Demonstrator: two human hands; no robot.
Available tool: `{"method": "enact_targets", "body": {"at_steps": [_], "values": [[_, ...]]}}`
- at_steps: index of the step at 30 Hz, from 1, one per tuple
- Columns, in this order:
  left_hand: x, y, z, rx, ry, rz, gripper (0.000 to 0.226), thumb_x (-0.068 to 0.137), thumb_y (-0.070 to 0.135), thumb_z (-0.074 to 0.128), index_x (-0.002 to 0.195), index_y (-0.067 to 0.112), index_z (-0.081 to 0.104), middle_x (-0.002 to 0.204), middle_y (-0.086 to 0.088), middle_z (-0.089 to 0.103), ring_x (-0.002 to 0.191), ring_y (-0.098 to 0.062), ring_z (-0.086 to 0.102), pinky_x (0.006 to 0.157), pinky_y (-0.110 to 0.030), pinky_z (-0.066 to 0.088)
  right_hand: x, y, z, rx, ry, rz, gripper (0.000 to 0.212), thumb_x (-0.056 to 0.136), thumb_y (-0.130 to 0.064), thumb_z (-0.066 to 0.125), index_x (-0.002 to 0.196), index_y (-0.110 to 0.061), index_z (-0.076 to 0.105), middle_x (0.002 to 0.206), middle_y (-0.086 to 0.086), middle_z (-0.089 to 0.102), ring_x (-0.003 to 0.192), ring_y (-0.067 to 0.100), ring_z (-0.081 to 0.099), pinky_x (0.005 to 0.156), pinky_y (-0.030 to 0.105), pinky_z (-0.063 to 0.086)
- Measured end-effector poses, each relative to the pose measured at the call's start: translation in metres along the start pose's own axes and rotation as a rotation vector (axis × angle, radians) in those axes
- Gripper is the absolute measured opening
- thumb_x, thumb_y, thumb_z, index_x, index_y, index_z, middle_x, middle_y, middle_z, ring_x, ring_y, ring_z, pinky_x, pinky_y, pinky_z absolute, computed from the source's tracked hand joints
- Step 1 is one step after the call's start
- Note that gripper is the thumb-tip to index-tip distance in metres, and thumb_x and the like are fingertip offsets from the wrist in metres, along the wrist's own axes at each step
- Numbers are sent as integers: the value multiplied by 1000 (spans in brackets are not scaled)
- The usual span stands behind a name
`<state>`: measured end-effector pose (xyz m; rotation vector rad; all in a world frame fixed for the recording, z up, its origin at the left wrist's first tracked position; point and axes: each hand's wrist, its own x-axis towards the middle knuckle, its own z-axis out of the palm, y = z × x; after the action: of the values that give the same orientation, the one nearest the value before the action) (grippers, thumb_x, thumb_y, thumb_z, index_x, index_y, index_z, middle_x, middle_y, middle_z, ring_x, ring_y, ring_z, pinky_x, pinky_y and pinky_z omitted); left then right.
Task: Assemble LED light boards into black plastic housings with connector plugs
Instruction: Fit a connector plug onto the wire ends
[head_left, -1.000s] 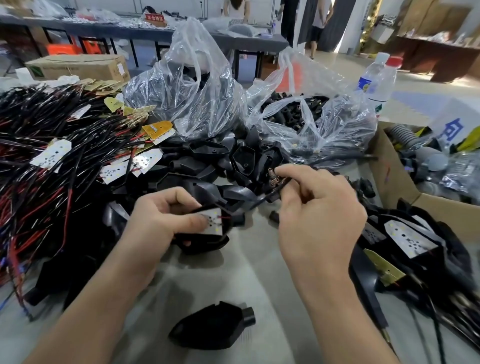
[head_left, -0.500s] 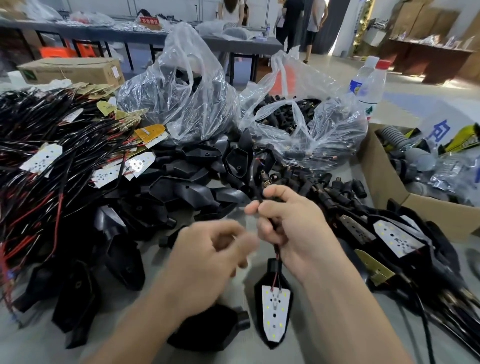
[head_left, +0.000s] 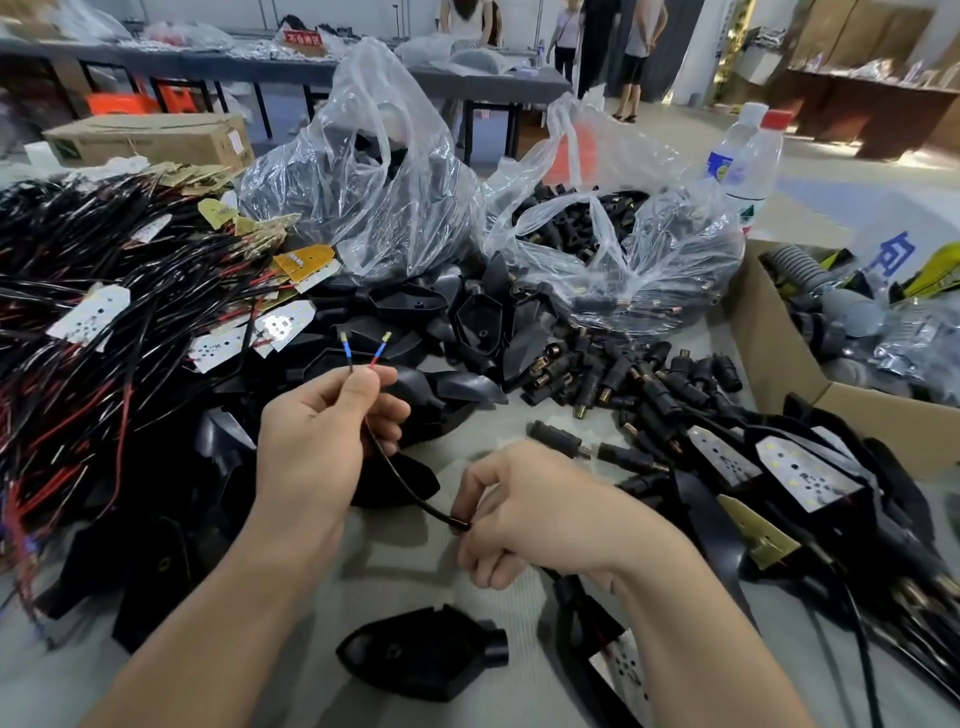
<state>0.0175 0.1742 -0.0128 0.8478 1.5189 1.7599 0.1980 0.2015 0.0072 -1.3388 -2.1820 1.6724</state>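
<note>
The black cable (head_left: 401, 484) is pinched below its leads (head_left: 346, 352) by the left hand (head_left: 317, 447) and gripped by the right hand (head_left: 530, 512). Hands bunched together earlier are now spread apart.

cam: head, one wide-angle view | from: worn at head height | faces: forward and down across bench (head_left: 400, 566) | range: near edge close below, far edge high in frame
</note>
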Motion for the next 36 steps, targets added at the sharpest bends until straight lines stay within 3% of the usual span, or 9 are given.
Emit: {"method": "enact_targets", "body": {"at_steps": [2, 4, 7, 9, 11, 16, 19, 25, 36], "values": [[1, -1, -2, 13, 4, 3, 28, 105, 13, 56, 85, 14, 77, 69, -7, 75, 55, -13, 64, 53, -19, 54, 2, 2, -3, -3, 172, -36, 10, 86, -14, 71, 78, -20, 74, 73, 5, 77, 63, 14, 70, 75, 37, 64], [0, -3, -2, 33, -21, 0, 27, 103, 11, 58, 87, 17, 78, 72, -8, 76, 58, -15, 67, 56, -19, 55, 7, 7, -11, -63, 562, -64, 13, 85, -23, 69, 74, -26, 75, 69, -7, 74, 61, 4, 66, 68, 31, 60], [-2, -7, -1, 38, -57, 12, 26, 102, 7, 58, 95, 21, 78, 74, -10, 77, 60, -16, 70, 55, -19, 55, 10, 16, -24, -339, 953, 34, 16, 89, -24, 63, 100, -33, 72, 92, -8, 75, 95, 14, 64, 81, 33, 52], [-3, -8, 1, 57, -90, 21, 27, 102, 5, 57, 96, 22, 76, 75, -10, 77, 60, -16, 70, 55, -18, 54, 13, 22, -24, -589, 887, 176, 34, 93, -28, 61, 127, -31, 61, 115, -2, 68, 115, 25, 52, 94, 40, 43], [-5, -9, 2, 75, -117, 20, 29, 102, 4, 57, 92, 22, 77, 74, -10, 77, 60, -16, 71, 54, -18, 54, 17, 23, -21, -705, 802, 224, 32, 94, -28, 60, 125, -33, 59, 117, -1, 66, 115, 27, 53, 94, 40, 41], [-8, -12, 4, 124, -126, 30, 28, 99, 7, 64, 82, 24, 78, 75, -6, 78, 67, -19, 75, 57, -18, 55, 20, 18, -17, -109, 823, -129, 21, 89, -12, 70, 90, -33, 71, 80, -18, 66, 70, 0, 57, 66, 20, 45], [-10, -12, 6, 166, -147, 58, 27, 97, 11, 69, 81, 31, 78, 76, -2, 79, 67, -14, 75, 59, -16, 54, 19, 11, -10, 251, 691, -296, 26, 86, 1, 71, 89, -25, 68, 68, -17, 56, 62, 0, 49, 64, 16, 42], [-13, -10, 8, 186, -161, 121, 18, 91, 19, 72, 81, 33, 77, 74, 1, 78, 59, -8, 69, 55, -16, 52, 17, 10, -7, 79, 626, -344, 33, 86, 6, 66, 86, -27, 63, 87, -1, 64, 83, 22, 61, 79, 37, 54], [-20, -2, 5, 250, -213, 231, 21, 84, 12, 81, 78, 32, 80, 63, 2, 72, 50, -4, 60, 48, -16, 48, 19, 12, -5, 99, 715, -391, 43, 78, 10, 67, 82, -32, 70, 86, -11, 71, 85, 10, 68, 78, 31, 57]]}}
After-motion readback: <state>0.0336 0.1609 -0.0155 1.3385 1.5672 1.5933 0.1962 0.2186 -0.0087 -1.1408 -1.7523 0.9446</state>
